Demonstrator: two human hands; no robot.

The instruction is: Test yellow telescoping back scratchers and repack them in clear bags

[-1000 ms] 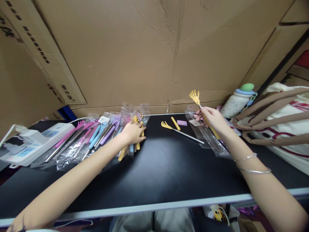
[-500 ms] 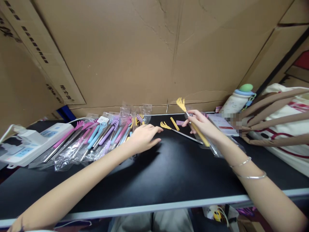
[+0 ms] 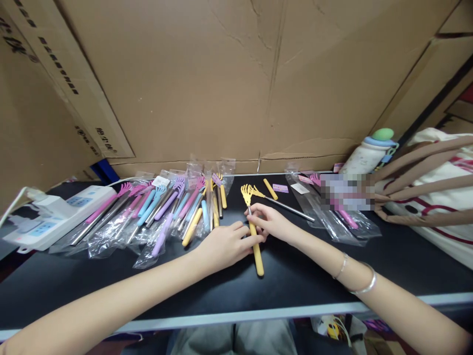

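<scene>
A yellow back scratcher [image 3: 258, 256] with a hand-shaped head stands out in front of me at the middle of the black table, its handle end toward me. My right hand [image 3: 272, 223] pinches it near the top of the handle, below the claw. Lower down, the fingers of my left hand [image 3: 232, 245] close on the handle from the left. Just behind lies a second yellow back scratcher's claw with a bare metal rod [image 3: 291, 209]. Beyond that rest a loose yellow handle [image 3: 270, 189] and a small pink label [image 3: 280, 188].
Bagged back scratchers [image 3: 162, 207] in several colours lie at left, beside a white power strip [image 3: 74, 209]. More plastic-bagged ones [image 3: 343, 222] are at right. A white bottle [image 3: 367, 155] and a cloth bag [image 3: 439, 197] stand at far right. Cardboard [image 3: 221, 98] walls the back.
My right hand has brought the yellow back scratcher left and toward me. My left hand, empty before, has moved down and now grips its handle.
</scene>
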